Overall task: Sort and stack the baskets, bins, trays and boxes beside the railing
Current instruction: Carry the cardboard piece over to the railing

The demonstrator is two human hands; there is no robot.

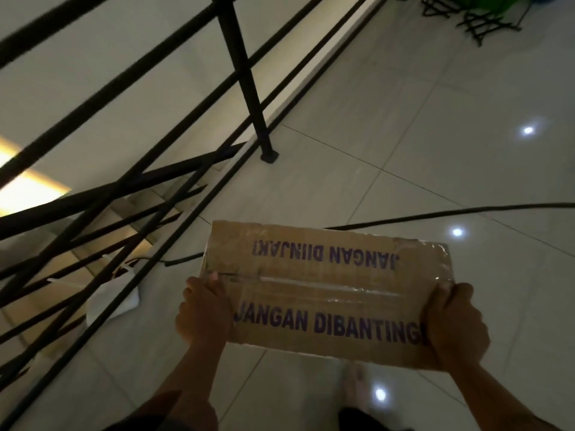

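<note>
A brown cardboard box (pixel 326 287) with purple print "JANGAN DIBANTING" and clear tape along its top seam is held above the tiled floor, in front of me. My left hand (pixel 202 309) grips its left end, thumb on top. On the right end my right hand (pixel 454 321) grips the box, fingers curled over the edge. The black metal railing (pixel 245 79) runs diagonally to the left of the box.
A black cable (pixel 435 213) lies across the pale floor tiles behind the box. A white object (pixel 115 297) sits by the railing's foot at the left. Stairs drop away beyond the railing. Black racks with green items (pixel 479 14) stand at the far top right. My bare foot (pixel 357 387) shows below the box.
</note>
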